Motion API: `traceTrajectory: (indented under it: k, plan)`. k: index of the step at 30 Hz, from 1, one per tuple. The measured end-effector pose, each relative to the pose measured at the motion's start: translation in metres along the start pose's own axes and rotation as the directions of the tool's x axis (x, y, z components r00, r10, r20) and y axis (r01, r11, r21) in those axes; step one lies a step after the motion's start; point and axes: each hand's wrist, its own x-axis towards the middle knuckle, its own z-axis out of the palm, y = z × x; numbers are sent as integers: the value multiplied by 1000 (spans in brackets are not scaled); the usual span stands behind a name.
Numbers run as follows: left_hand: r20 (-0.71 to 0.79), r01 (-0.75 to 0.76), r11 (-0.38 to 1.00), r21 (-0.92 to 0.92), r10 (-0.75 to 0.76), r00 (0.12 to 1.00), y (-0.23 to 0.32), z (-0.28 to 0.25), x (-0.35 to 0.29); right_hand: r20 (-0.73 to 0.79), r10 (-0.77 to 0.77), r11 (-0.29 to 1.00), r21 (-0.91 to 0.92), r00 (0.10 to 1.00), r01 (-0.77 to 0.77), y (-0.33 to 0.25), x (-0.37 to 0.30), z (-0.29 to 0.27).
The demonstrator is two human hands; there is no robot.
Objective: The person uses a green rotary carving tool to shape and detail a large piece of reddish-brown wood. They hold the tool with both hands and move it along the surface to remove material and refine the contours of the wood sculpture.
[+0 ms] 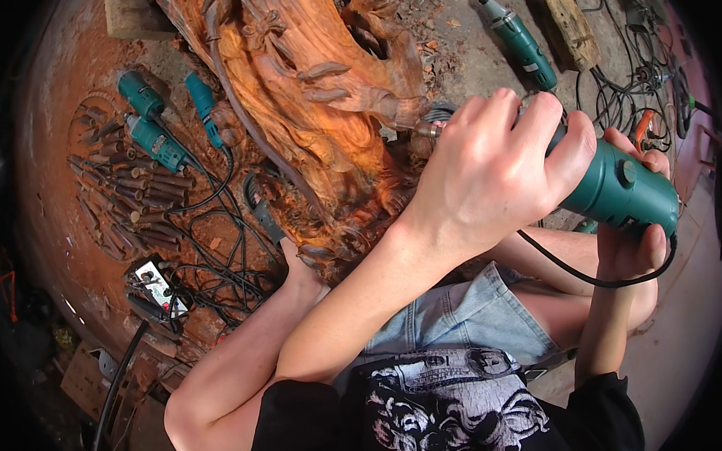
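At right of centre, the left hand [487,171] wraps its fingers tightly round the front of a green rotary grinder [617,186], while the right hand [632,242] clamps the rear body from below. Its bit meets the reddish carved wood [307,91] just left of the knuckles. Good work probably means light pressure, short strokes, and keeping the black cord [589,278] away from the bit.

Grinder [617,186] tip blurred against carving [307,91], carving cut off at top edge
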Motion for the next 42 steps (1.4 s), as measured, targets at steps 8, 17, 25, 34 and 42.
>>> traceTrajectory:
  k: [8, 17, 25, 34, 42]
  plan:
    - [55, 20, 1000, 23, -21, 998, 4, -3, -3, 14, 94, 990, 105, 996, -95, 9, -4, -6]
    - [153, 20, 999, 36, -25, 988, 1, -5, -3, 36, 52, 969, 239, 998, -60, 35, -6, -12]
    - [154, -28, 999, 21, 25, 988, -4, -8, 8, -7, 14, 961, 276, 1000, -11, 34, -8, -3]
    - [165, -13, 1000, 20, 10, 986, 1, -8, 3, 48, 77, 963, 255, 996, -87, 33, -15, -20]
    - [141, -60, 998, -7, 60, 988, -6, -9, 11, -10, 16, 984, 176, 1000, -14, 26, -17, -5]
